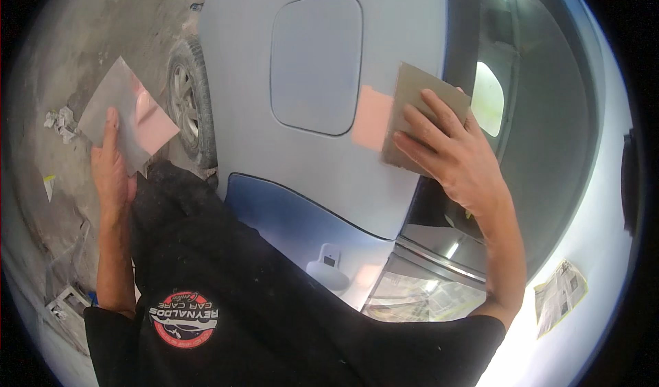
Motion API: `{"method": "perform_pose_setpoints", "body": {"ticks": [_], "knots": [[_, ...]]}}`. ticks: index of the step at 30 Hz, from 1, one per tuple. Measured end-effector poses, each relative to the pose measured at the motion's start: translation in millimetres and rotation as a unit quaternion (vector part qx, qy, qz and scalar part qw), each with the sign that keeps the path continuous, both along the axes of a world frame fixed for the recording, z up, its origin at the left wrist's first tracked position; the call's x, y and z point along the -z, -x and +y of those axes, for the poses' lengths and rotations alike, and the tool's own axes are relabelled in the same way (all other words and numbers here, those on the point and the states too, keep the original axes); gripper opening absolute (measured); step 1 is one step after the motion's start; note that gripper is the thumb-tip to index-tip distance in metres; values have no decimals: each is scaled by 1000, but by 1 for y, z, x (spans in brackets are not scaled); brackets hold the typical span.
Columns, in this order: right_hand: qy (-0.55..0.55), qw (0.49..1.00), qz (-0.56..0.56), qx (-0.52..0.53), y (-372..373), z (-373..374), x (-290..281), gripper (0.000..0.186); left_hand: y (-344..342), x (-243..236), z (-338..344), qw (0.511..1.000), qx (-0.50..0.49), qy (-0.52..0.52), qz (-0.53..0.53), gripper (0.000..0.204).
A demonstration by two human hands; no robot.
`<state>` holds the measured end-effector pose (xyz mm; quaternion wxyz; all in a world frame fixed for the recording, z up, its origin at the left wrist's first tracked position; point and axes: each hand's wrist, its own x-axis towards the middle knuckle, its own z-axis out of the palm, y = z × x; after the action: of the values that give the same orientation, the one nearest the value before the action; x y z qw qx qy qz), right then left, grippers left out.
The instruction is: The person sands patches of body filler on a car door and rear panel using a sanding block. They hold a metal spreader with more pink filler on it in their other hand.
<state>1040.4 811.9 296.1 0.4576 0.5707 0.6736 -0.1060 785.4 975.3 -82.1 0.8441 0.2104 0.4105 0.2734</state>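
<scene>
My left hand (113, 171) grips a thin grey square plate (122, 95), the index finger stretched along its face. Pink putty (154, 129) covers the side of that plate nearer the car. On the right, my right hand (460, 146) holds a flat grey-brown spreader (410, 88), fingers spread over its back and the thumb mostly hidden. The spreader lies against or just above the pale grey car panel (240, 85); I cannot tell which. A pink putty patch (373, 116) shows on the panel beside its left edge, next to the fuel flap (316, 64).
A car wheel (187, 92) is left of the panel. Below sit a blue door (257, 198) and its handle (329, 270). Dark window glass (535, 146) runs along the right. Newspaper (408, 294) covers a door window. Crumpled paper (64, 122) lies on the concrete floor (137, 23).
</scene>
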Motion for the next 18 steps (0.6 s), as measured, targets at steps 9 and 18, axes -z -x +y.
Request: {"method": "perform_pose_setpoints", "body": {"ticks": [9, 18], "knots": [[-8, 999, -26, 19, 3, -14, -36, 37, -17, -7, 0, 1000, 17, -14, -21, 51], [-69, 998, -4, 12, -2, 27, -20, 39, -9, -8, -1, 1000, -11, 15, 14, 49]]}}
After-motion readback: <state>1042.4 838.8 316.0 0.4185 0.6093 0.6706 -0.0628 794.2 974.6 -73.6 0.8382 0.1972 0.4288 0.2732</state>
